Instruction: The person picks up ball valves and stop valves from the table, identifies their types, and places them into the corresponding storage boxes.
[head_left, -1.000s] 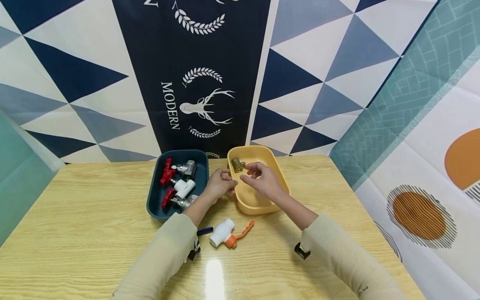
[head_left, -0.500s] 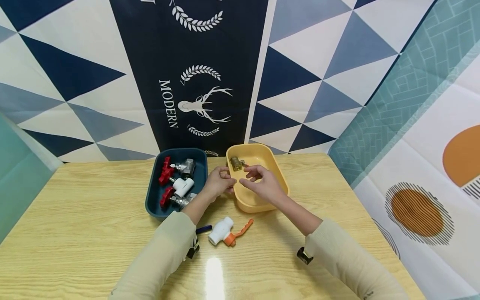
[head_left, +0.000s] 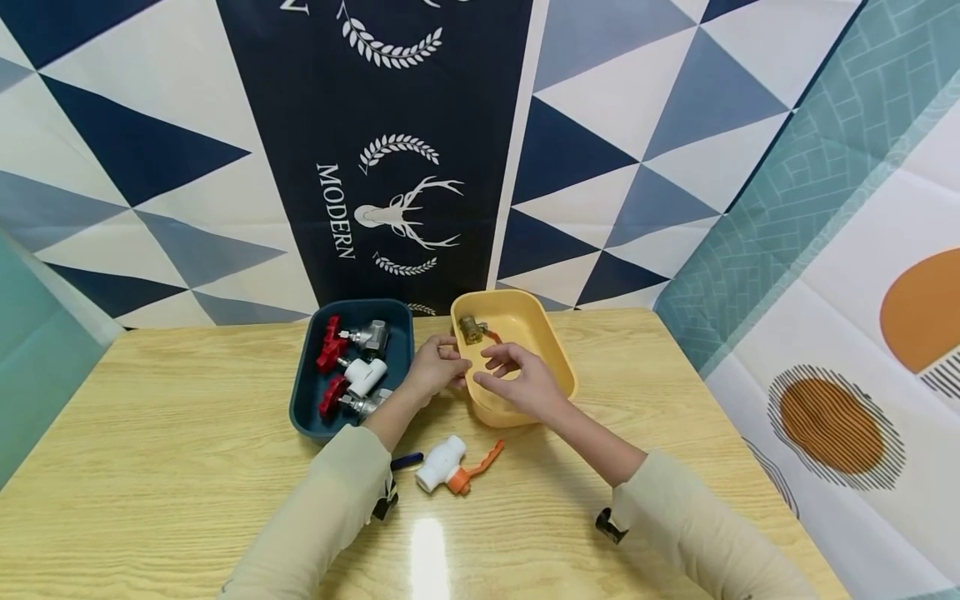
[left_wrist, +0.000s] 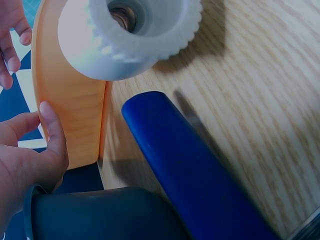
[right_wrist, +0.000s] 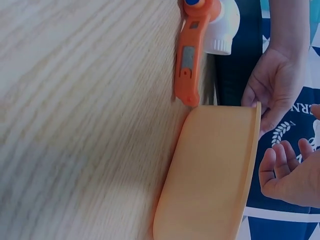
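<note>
My left hand (head_left: 433, 367) grips the left rim of the yellow bin (head_left: 528, 323), its thumb at the top edge. In the left wrist view that thumb (left_wrist: 54, 131) lies against the bin's orange-looking wall. A brass valve (head_left: 471, 330) with a red handle lies in the bin's far left corner. Over the bin hovers my right hand (head_left: 522, 382), fingers loosely bent with nothing between them. The right wrist view shows these bent fingers (right_wrist: 281, 159) above the rim.
A dark blue bin (head_left: 300, 400) left of my left hand holds red-handled metal valves (head_left: 369, 337) and a white one (head_left: 365, 377). In front, on the wooden table, lie a white ball valve (head_left: 441, 463) with an orange lever and a blue handle (head_left: 407, 461), partly behind my left sleeve.
My right hand has drawn back a little from the brass valve toward me, uncovering its red handle. The left hand stays at the yellow bin's rim.
</note>
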